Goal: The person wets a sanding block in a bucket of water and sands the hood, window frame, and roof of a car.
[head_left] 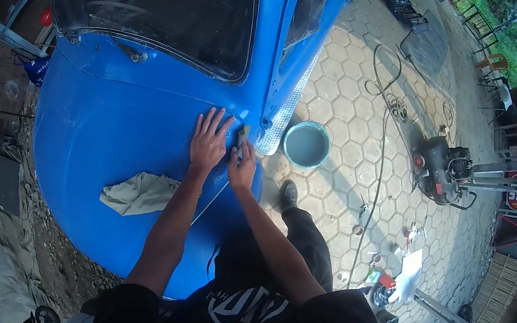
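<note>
My left hand [209, 142] lies flat on the blue car body [96, 130], its fingers spread below the windshield's lower corner. Just right of it, my right hand [242, 169] holds a small grey-brown piece [243, 134] against the blue surface near the body's edge. What the piece is made of is too small to tell. A crumpled grey-green cloth [141, 194] rests on the blue panel, left of my left forearm.
A round bucket of greyish water [307, 145] stands on the hexagonal paving, right of the car. Farther right are a hose [381, 146] and a black compressor [439, 168]. Small items and a white sheet [411, 274] lie at lower right.
</note>
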Motion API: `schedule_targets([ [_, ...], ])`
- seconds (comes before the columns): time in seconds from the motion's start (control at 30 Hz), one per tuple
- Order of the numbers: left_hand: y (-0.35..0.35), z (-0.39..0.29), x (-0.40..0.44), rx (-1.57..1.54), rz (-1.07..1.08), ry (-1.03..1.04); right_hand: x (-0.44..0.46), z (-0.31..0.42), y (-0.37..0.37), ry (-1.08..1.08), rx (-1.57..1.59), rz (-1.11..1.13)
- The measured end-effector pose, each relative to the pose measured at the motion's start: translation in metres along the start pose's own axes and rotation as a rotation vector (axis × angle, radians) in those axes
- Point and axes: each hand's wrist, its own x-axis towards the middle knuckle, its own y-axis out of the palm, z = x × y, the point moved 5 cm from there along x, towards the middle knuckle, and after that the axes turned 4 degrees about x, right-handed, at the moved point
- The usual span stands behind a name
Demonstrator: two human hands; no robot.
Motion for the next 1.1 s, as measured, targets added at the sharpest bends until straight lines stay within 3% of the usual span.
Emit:
schedule_targets([
  [0.13, -0.004, 0.001, 0.000, -0.049, 0.010, -0.007, -0.030, -0.009, 0.019, -0.126, 0.015, 0.088],
  [0.27, 0.001, 0.013, -0.004, -0.227, -0.100, 0.002, -0.014, -0.009, 0.024, 0.015, -0.175, 0.175],
  [0.3, -0.005, 0.014, -0.002, -0.245, -0.079, 0.016, 0.002, -0.006, 0.024, 0.098, -0.170, 0.186],
  [0.37, -0.021, 0.015, -0.008, -0.289, -0.026, 0.034, 0.021, -0.007, 0.025, 0.045, -0.054, 0.170],
  [0.57, -0.021, 0.022, -0.022, -0.147, 0.000, 0.036, -0.027, -0.018, 0.032, -0.010, -0.149, 0.308],
  [0.7, -0.027, 0.019, -0.011, -0.154, 0.015, 0.030, 0.030, -0.011, 0.026, 0.083, -0.002, 0.174],
  [0.83, -0.026, 0.022, -0.013, -0.168, 0.007, 0.034, -0.025, -0.009, 0.029, -0.072, -0.060, 0.290],
  [0.97, -0.024, 0.023, -0.015, -0.172, 0.008, 0.023, 0.002, -0.001, 0.026, 0.118, -0.085, 0.258],
  [1.1, -0.026, 0.025, -0.018, -0.154, 0.027, 0.024, 0.001, 0.000, 0.024, 0.053, -0.078, 0.238],
])
